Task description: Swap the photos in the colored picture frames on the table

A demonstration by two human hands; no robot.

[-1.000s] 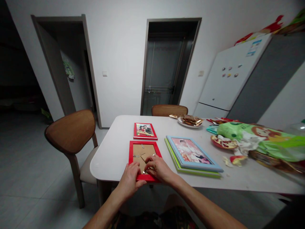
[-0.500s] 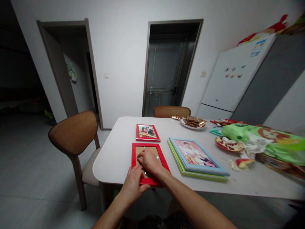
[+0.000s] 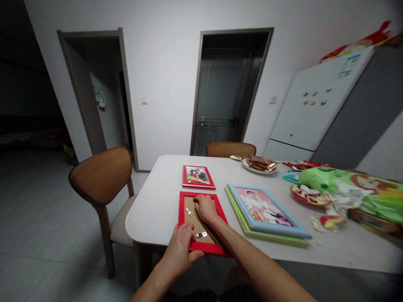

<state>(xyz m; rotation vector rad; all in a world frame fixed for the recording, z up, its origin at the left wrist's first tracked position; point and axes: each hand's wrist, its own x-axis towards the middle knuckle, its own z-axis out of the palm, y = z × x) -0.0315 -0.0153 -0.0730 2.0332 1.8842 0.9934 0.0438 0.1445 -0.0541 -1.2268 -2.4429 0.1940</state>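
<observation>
A red picture frame (image 3: pixel 181 208) lies face down on the white table, its brown backing board (image 3: pixel 189 220) upward. Small metal clips (image 3: pixel 201 235) show on the board. My left hand (image 3: pixel 182 243) grips the frame's near left corner, thumb along the near edge and fingers over the left side. My right hand (image 3: pixel 206 208) is bent over the far part of the board, its fingertips curled together near the far edge. Whatever those fingers pinch is hidden. Behind lies a second red picture frame (image 3: pixel 199 177), photo side up.
To the right, a light blue frame (image 3: pixel 267 209) rests on a green frame (image 3: pixel 239 224). Farther along are a plate of wrapped snacks (image 3: pixel 260 164), pomegranate pieces (image 3: pixel 310 196), crumpled tissue and a green bag (image 3: pixel 378 193). A wooden chair (image 3: pixel 100 176) stands at the left.
My right hand has moved from the middle of the backing board toward its far edge, uncovering clips. My left hand keeps to the near left corner. The view has shifted slightly.
</observation>
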